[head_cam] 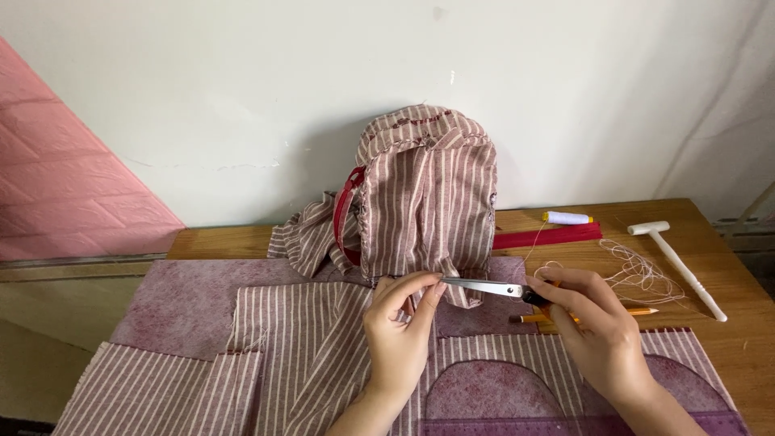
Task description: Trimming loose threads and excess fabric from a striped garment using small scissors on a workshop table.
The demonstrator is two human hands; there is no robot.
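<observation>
A single head-worn camera looks forward and steeply down over the wooden table [726, 339] toward the white wall [404, 73] (a pink brick-patterned panel [56, 178] sits far left). It is close: the left hand [401, 331] and right hand [601, 327] fill the lower centre, wrists cut by the bottom edge.

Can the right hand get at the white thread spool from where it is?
Probably yes. The white thread spool lies on bare table behind the right hand, with only the red zipper strip between; but that hand holds scissors.
</observation>
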